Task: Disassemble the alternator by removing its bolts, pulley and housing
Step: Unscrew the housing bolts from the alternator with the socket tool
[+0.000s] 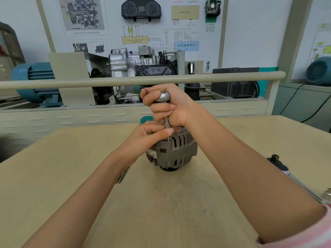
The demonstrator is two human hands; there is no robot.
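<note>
A grey alternator (176, 153) stands upright on the beige table (71, 172), its slotted housing facing me. A screwdriver (162, 96) with a silver cap points straight down into the top rim of the housing. My right hand (168, 106) grips the handle from above. My left hand (152, 136) pinches the thin metal shaft (166, 122) just above the housing and rests against the alternator's top. The bolt under the tip is hidden by my fingers.
A ratchet wrench (293, 178) with a black knob lies at the table's right edge, a socket (326, 194) beside it. Thin green rods (123, 174) lie under my left wrist. A teal object (146, 119) sits behind the hands. A rail and engine display stand beyond.
</note>
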